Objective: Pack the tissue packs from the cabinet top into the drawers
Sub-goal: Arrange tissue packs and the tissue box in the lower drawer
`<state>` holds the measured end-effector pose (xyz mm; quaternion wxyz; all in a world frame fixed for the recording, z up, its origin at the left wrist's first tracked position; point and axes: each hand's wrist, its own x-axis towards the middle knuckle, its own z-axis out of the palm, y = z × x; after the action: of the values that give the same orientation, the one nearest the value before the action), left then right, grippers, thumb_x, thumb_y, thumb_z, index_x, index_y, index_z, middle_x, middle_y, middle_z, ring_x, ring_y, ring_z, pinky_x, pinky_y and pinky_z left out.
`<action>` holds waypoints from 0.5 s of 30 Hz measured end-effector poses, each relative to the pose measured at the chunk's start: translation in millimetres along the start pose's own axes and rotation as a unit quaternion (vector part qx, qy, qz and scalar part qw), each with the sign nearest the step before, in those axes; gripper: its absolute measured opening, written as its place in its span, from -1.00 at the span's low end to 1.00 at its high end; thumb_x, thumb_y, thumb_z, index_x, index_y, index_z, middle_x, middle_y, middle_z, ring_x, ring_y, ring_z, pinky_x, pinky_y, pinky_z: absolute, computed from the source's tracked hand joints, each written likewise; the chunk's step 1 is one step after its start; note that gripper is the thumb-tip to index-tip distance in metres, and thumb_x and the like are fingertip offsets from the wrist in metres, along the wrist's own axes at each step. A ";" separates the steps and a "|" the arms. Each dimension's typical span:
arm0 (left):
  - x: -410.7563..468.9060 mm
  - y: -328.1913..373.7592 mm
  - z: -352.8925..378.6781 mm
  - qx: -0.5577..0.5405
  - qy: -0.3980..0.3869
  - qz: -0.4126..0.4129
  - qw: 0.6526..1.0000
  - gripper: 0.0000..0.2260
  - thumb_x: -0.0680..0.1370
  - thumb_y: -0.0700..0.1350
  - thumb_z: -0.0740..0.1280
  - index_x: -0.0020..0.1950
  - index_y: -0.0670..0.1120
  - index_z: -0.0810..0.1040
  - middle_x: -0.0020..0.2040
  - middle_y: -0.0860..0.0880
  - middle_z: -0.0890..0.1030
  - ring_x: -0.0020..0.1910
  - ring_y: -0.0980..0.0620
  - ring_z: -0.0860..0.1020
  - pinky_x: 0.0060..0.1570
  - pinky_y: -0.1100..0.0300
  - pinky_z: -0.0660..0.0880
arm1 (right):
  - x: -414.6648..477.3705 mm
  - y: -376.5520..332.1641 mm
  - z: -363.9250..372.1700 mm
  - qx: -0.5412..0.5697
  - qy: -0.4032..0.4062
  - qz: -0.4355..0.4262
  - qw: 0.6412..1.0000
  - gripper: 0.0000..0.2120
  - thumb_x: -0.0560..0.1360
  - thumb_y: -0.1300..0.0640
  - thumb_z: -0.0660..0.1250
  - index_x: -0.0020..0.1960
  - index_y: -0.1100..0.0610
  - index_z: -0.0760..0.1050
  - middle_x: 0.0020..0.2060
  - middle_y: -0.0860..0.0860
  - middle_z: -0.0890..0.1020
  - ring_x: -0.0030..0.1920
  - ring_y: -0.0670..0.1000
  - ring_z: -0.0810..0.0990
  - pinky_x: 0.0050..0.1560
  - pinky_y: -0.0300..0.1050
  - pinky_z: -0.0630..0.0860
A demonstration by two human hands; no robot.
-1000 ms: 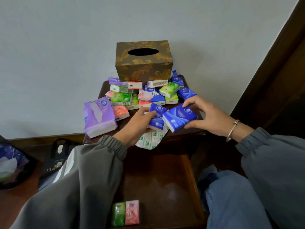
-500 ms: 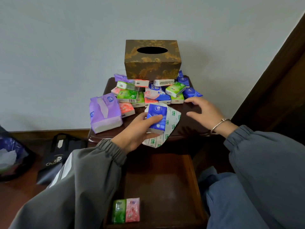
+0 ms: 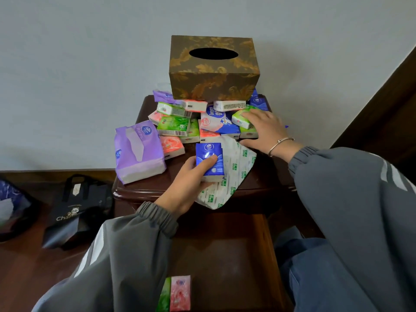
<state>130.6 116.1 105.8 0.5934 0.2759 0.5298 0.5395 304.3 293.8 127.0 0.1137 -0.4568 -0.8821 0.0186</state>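
My left hand (image 3: 188, 185) grips a blue tissue pack (image 3: 209, 161) above the front of the dark wooden cabinet top (image 3: 265, 174). My right hand (image 3: 264, 129) lies with fingers spread over a green pack (image 3: 242, 119) in the pile of small packs (image 3: 180, 127) at the back. A white-and-green soft pack (image 3: 231, 174) hangs over the front edge. The open drawer (image 3: 229, 262) below holds a green pack (image 3: 164, 297) and a pink pack (image 3: 180, 292) at its near edge.
A brown patterned tissue box (image 3: 213, 68) stands on packs at the back by the wall. A large purple pack (image 3: 137, 152) sits at the cabinet's left. On the floor left lie a black bag (image 3: 76, 210) and another bag (image 3: 11, 203). My knee (image 3: 315, 266) is at the drawer's right.
My right hand let go of the second blue pack and moved back onto the pile's green pack. My left hand lifted its blue pack upright and slightly nearer.
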 end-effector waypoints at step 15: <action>0.9 1.5 -3.6 -0.017 -0.017 -0.005 1.000 -0.58 0.56 -0.03 0.35 0.34 -0.20 0.43 0.18 -0.12 0.64 0.13 -0.03 0.63 0.15 0.06 0.55 | -8.3 21.1 -23.6 0.053 -0.032 -0.063 0.996 -0.29 0.31 -0.18 0.46 0.36 -0.01 0.31 0.35 0.04 0.41 0.31 0.14 0.38 0.28 0.11 0.34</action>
<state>126.6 116.4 105.8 0.6099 0.2720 0.5114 0.5408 330.9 297.7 145.6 0.1103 -0.3931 -0.9099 0.0731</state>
